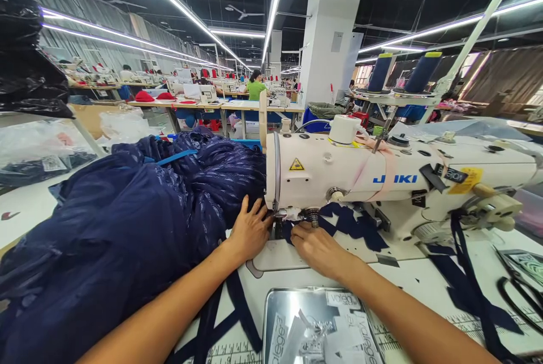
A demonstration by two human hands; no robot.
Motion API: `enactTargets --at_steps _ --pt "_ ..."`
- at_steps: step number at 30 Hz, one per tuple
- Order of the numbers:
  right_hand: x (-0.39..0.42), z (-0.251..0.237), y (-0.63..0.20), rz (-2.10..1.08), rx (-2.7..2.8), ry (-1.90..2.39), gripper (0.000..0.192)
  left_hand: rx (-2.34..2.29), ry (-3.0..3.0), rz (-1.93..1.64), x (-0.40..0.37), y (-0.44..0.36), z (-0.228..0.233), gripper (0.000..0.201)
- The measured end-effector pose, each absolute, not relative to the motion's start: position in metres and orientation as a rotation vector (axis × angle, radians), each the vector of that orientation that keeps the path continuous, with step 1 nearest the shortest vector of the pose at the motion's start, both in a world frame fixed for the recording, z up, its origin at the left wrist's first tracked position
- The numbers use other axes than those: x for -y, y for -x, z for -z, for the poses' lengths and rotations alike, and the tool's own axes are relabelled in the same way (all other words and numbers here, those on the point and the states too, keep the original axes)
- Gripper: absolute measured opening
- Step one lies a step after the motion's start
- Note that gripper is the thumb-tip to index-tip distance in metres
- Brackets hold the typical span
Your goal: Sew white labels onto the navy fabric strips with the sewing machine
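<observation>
A white sewing machine (314,163) with blue lettering on its arm stands in front of me. My left hand (251,229) lies to the left of the needle area, fingers stretched out and slightly apart, at the edge of a big heap of navy fabric (127,211). Just right of the presser foot, my right hand (316,248) is closed, its fingertips pressed together on a navy fabric piece (287,230). The fingertips are partly hidden under the machine head. Cut navy scraps (365,231) lie behind that hand, beneath the machine arm.
A metal tray (271,296) of printed labels sits at the table's front. Black-handled scissors (520,296) and navy strips (470,290) lie on the right. Two navy thread cones (379,73) stand behind the machine. A person in green (257,90) sits farther back.
</observation>
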State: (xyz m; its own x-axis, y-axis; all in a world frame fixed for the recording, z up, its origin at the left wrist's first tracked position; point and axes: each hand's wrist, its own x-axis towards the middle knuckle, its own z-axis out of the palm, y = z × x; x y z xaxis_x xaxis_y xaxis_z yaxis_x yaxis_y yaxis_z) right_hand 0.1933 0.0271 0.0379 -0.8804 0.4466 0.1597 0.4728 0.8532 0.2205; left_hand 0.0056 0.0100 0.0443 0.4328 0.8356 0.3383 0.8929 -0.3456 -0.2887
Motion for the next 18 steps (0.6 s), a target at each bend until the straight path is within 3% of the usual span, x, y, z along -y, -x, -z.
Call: enactTargets --at_steps 18 --pt "-0.0239 -0.032 -0.183 0.467 2.879 0.801 0.017 1.482 2.227 0.158 -0.0199 -0.005 -0.0416 0.02"
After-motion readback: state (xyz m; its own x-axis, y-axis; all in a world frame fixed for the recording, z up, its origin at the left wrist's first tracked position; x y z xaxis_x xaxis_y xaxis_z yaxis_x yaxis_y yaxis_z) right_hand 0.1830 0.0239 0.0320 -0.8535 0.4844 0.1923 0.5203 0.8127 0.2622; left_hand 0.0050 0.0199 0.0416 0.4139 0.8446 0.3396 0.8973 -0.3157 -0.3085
